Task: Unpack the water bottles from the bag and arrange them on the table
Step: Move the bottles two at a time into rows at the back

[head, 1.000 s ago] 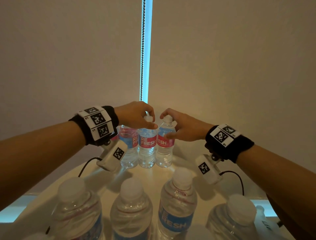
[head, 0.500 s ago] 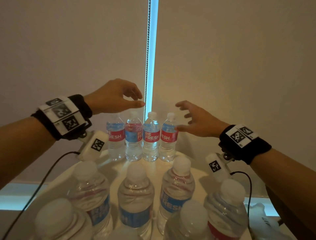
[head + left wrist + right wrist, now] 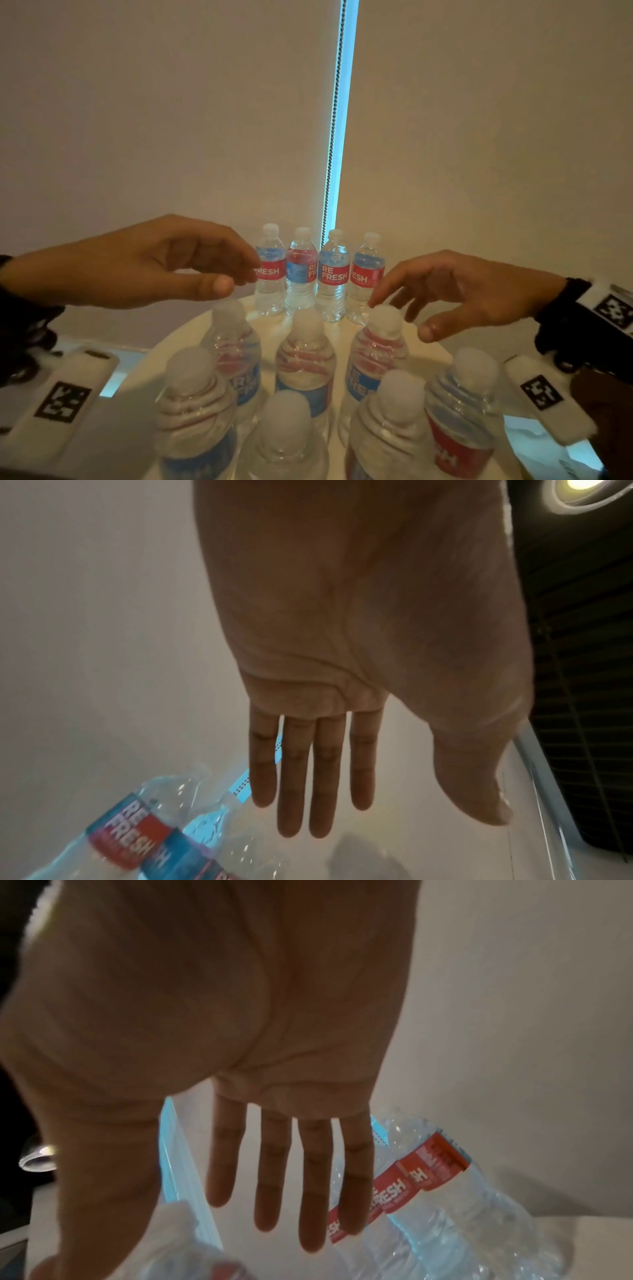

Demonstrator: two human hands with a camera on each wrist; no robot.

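Observation:
Several clear water bottles with red and blue REFRESH labels stand on a round white table (image 3: 431,353). A back row (image 3: 318,274) stands by the wall; nearer bottles (image 3: 303,356) fill the front. My left hand (image 3: 191,263) hovers open above the left middle bottle (image 3: 229,339), holding nothing. My right hand (image 3: 442,298) hovers open over the right middle bottle's cap (image 3: 387,322), its fingertip close to it. In the wrist views the left hand (image 3: 318,777) and right hand (image 3: 291,1177) show straight spread fingers, with labelled bottles (image 3: 137,840) (image 3: 428,1172) beyond. No bag is in view.
A pale roller blind (image 3: 171,120) hangs right behind the table, with a bright gap and bead chain (image 3: 334,137) in the middle. Wrist cameras with tag markers (image 3: 61,401) (image 3: 541,390) hang under both forearms. The table edge curves away at both sides.
Both hands let go of the back row bottle caps, lifted, and drew back toward me. They now hover lower over the middle bottles with fingers opened.

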